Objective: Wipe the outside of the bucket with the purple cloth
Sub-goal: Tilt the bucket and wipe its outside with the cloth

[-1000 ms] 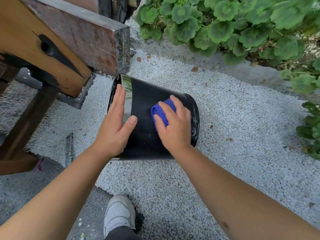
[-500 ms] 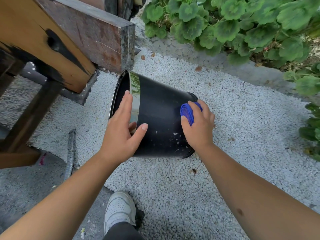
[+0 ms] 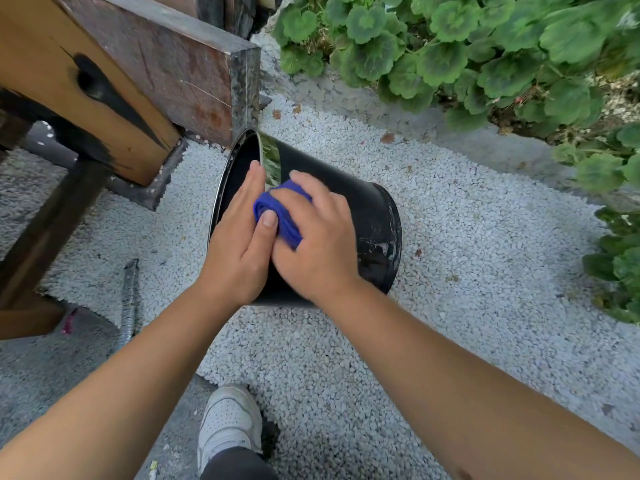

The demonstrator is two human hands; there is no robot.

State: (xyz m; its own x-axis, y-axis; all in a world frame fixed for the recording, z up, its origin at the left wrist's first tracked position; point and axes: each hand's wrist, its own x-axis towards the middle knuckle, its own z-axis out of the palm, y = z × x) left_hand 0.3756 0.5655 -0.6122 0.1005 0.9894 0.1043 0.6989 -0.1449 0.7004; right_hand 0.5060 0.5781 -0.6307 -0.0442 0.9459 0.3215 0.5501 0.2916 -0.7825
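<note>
A glossy black bucket (image 3: 367,216) lies on its side on white gravel, with its open mouth facing left and its scuffed base to the right. My left hand (image 3: 239,244) presses flat on the bucket's side near the rim, its thumb touching the cloth. A folded purple cloth (image 3: 277,213) is pressed against the upper side of the bucket under my right hand (image 3: 318,244), whose fingers curl over it. Both hands sit side by side and cover most of the bucket's near wall.
A heavy wooden beam bench (image 3: 145,74) stands close behind the bucket's mouth at the upper left. Green leafy plants (image 3: 485,46) line the concrete kerb at the back and right. My white shoe (image 3: 230,420) is below, and a corrugated metal rod (image 3: 128,303) lies to the left.
My right hand has slid the cloth from the bucket's base end leftward to beside my left hand. The bucket lies a little flatter than half a second ago.
</note>
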